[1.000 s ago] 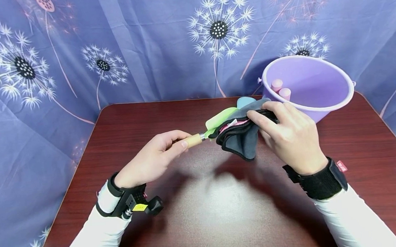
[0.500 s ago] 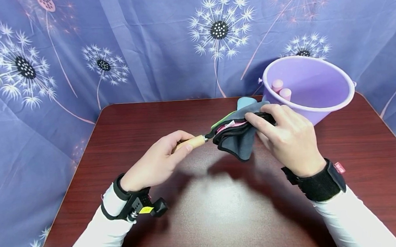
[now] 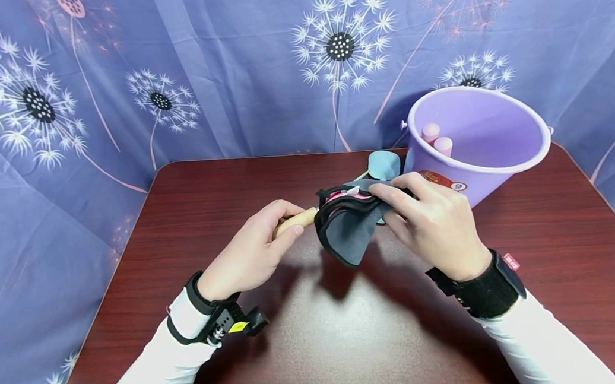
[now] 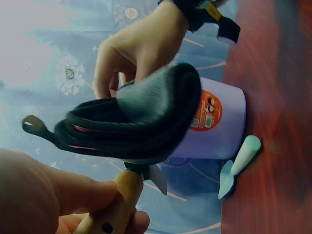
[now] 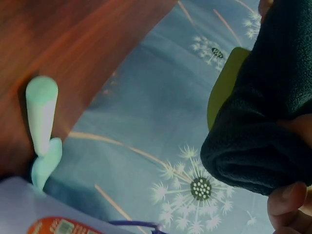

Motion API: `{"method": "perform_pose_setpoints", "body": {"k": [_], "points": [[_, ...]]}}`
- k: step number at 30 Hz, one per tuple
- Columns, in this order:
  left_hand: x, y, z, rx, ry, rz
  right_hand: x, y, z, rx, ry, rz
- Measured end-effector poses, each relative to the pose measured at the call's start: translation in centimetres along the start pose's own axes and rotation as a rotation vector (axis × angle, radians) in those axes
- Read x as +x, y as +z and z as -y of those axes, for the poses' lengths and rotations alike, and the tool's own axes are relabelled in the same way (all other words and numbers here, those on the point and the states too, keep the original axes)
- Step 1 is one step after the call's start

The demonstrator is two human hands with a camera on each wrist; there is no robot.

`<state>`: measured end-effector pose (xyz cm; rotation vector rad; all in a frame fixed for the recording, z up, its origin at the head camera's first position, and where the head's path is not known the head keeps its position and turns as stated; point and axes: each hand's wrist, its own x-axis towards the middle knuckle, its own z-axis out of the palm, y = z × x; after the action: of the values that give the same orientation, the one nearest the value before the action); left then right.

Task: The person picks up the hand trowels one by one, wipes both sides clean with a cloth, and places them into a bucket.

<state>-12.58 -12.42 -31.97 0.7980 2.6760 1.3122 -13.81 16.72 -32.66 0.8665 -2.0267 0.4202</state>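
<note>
The left hand (image 3: 255, 246) grips the trowel's wooden handle (image 3: 300, 219) above the desk (image 3: 221, 189); the right hand (image 3: 438, 227) pinches a folded grey cloth (image 3: 350, 230) against the green blade (image 5: 224, 87), partly showing past it. Beyond lies a blue tool (image 3: 384, 164), just beside the purple bucket (image 3: 486, 182) holding two pink rods (image 3: 443, 146). A flowered curtain (image 3: 245, 71) hangs behind.

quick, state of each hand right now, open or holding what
Left hand: closed, holding a wooden handle.
Right hand: closed, gripping a folded dark grey cloth.
</note>
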Motion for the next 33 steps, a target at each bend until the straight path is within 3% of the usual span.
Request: {"method": "perform_pose_setpoints", "body": {"k": [6, 13, 25, 33], "points": [[0.2, 0.3, 0.1, 0.053, 0.028, -0.025, -0.6, 0.3, -0.2, 0.096, 0.071, 0.046], [0.5, 0.5, 0.5, 0.119, 0.033, -0.073, -1.6, 0.5, -0.2, 0.225, 0.266, 0.106], [1.0, 0.5, 1.3, 0.186, 0.040, -0.196, -2.9, -0.8, -0.6, 0.174, 0.411, 0.200], [1.3, -0.3, 1.2, 0.198, 0.028, -0.287, -4.0, -1.1, -1.0, 0.153, 0.426, 0.199]]}}
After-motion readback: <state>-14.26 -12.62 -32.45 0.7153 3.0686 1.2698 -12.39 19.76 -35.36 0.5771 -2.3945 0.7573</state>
